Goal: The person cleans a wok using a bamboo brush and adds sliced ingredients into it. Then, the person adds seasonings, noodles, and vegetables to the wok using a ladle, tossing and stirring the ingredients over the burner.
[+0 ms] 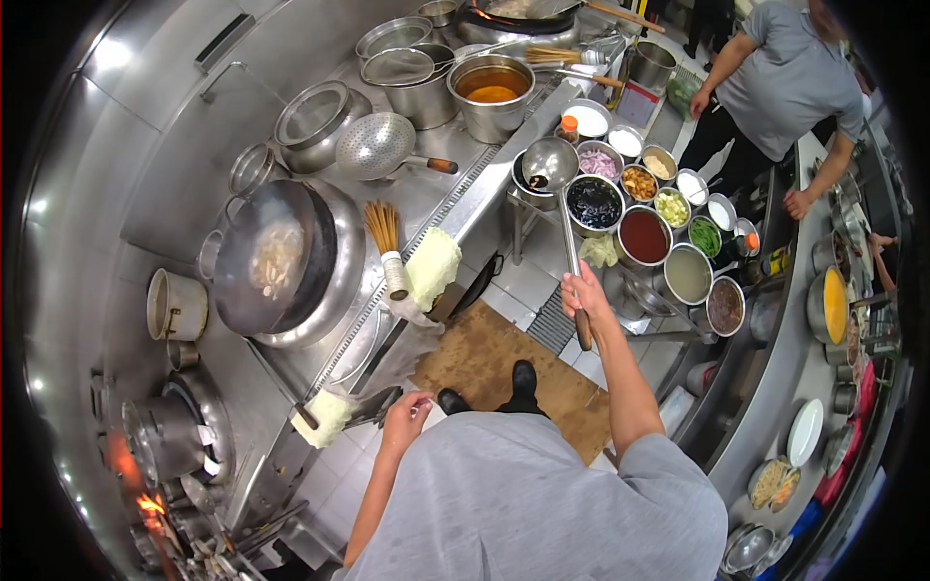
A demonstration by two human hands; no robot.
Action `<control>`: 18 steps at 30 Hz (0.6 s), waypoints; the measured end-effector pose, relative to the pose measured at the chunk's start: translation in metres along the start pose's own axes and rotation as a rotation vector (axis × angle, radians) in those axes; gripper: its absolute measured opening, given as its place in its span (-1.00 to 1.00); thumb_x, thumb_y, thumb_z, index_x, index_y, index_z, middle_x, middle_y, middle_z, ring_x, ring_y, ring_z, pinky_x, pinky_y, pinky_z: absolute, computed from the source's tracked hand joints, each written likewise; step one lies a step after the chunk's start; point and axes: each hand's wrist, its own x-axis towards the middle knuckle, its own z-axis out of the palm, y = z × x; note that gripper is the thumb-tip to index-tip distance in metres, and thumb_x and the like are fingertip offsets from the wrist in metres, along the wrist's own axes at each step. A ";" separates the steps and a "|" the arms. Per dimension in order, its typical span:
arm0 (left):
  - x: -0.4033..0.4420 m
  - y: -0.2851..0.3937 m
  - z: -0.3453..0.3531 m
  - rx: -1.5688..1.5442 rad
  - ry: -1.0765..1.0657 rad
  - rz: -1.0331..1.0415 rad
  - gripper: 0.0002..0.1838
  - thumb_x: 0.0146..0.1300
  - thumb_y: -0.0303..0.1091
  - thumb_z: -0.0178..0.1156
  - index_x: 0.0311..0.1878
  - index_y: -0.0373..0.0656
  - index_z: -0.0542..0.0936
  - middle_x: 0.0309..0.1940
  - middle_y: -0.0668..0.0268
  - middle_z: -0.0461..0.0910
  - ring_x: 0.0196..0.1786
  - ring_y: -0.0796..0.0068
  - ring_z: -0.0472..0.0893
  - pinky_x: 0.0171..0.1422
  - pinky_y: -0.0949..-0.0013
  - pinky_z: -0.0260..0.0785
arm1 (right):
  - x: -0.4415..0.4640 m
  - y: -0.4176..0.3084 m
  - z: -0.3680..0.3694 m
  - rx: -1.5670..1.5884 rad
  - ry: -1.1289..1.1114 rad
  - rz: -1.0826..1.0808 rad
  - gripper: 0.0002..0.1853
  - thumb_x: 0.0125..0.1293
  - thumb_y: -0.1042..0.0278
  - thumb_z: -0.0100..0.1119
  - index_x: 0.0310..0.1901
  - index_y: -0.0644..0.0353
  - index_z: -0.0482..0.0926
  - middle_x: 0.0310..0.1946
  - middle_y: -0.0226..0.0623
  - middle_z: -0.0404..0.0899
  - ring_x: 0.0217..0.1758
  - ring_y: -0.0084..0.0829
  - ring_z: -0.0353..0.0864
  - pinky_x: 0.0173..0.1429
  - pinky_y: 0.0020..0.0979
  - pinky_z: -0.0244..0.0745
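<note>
My right hand (pixel 585 294) is wrapped round the wooden-ended handle of a metal ladle (pixel 550 161). The ladle's bowl, with a little dark stuff in it, hangs over the seasoning containers, beside a pot of dark liquid (pixel 595 203). Near it stand bowls of chopped purple onion (pixel 600 163) and red sauce (pixel 644 236). At the stove's front edge, my left hand (pixel 405 418) is loosely curled, with nothing visible in it. A wok (pixel 266 257) holding pale, steaming pieces sits tilted on the burner at left, apart from both hands.
A bamboo brush (pixel 389 252), folded yellowish cloths (pixel 433 267) and a perforated strainer (pixel 376 147) lie on the stove top. Behind them is a pot of orange liquid (pixel 494 92). Flames (pixel 151 507) show at lower left. A co-worker (pixel 790 82) stands at upper right.
</note>
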 end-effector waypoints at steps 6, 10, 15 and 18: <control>-0.004 0.000 0.010 -0.046 0.059 0.000 -0.79 0.28 -0.39 0.28 -0.02 -0.13 0.67 -0.24 0.22 0.69 -0.21 0.34 0.68 -0.13 0.32 0.50 | -0.012 -0.037 0.057 -0.003 -0.069 -0.050 -0.46 0.45 0.42 0.01 0.41 -0.04 0.15 -0.47 -0.46 0.26 -0.72 -0.67 0.22 -0.66 -0.52 0.26; -0.009 -0.006 0.000 -0.061 0.122 0.008 -0.74 0.27 -0.39 0.27 0.03 -0.12 0.65 -0.06 0.20 0.63 -0.14 0.31 0.68 -0.05 0.29 0.51 | -0.019 -0.057 0.128 -0.121 -0.202 -0.063 -0.40 0.46 0.42 -0.01 0.48 -0.06 0.09 -0.49 -0.44 0.25 -0.74 -0.67 0.22 -0.70 -0.52 0.27; -0.004 -0.005 -0.053 -0.062 0.264 0.047 -0.61 0.26 -0.39 0.26 0.18 -0.11 0.57 0.25 0.12 0.41 0.09 0.18 0.60 0.17 0.23 0.46 | -0.005 -0.018 0.238 -0.031 -0.469 0.036 -0.47 0.46 0.43 -0.03 0.41 -0.06 0.15 -0.51 -0.43 0.26 -0.79 -0.65 0.21 -0.77 -0.51 0.26; 0.004 -0.012 -0.087 -0.037 0.376 0.092 -0.51 0.21 -0.41 0.27 0.25 -0.09 0.53 0.32 0.04 0.34 0.34 -0.02 0.38 0.42 0.13 0.27 | 0.009 0.034 0.310 -0.225 -0.511 0.078 -0.45 0.41 0.47 0.02 0.40 0.00 0.16 -0.53 -0.43 0.29 -0.78 -0.62 0.26 -0.76 -0.49 0.28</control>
